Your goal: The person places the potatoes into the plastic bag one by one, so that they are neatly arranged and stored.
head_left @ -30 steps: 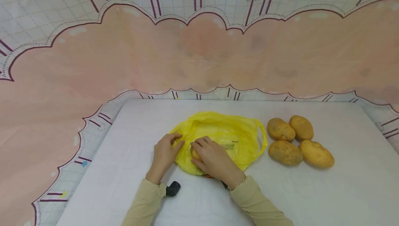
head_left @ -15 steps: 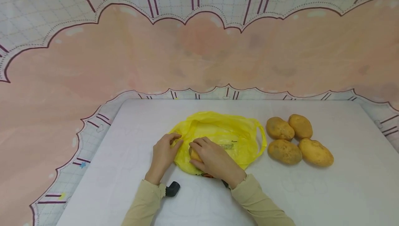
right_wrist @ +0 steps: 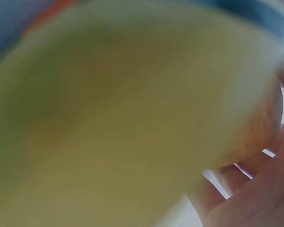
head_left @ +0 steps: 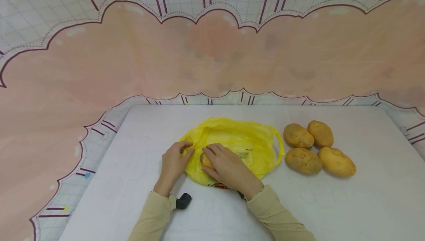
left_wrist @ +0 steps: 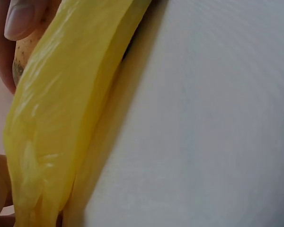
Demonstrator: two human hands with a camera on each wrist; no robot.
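A yellow plastic bag [head_left: 225, 124] lies on the table with its mouth spread. My left hand [head_left: 174, 161] pinches the bag's left edge between thumb and fingers; in the left wrist view the yellow film [left_wrist: 71, 94] bunches toward the fingers. Inside the mouth, my right hand [head_left: 230, 167] grips a potato [head_left: 206, 161], mostly covered by the fingers. The right wrist view shows the potato [right_wrist: 260, 127] among the fingers, with blurred bag film covering much of the frame. Several more potatoes [head_left: 303, 161] sit close together right of the bag.
A white cloth covers the table [head_left: 132, 152]. One bag handle loop [head_left: 281, 147] points toward the loose potatoes. The black wrist camera [head_left: 183, 201] juts out beside the left sleeve. A patterned backdrop [head_left: 212, 56] hangs behind the table.
The head view has shifted slightly. My right hand and its potato have moved a touch within the bag mouth, while the left hand keeps its pinch on the edge.
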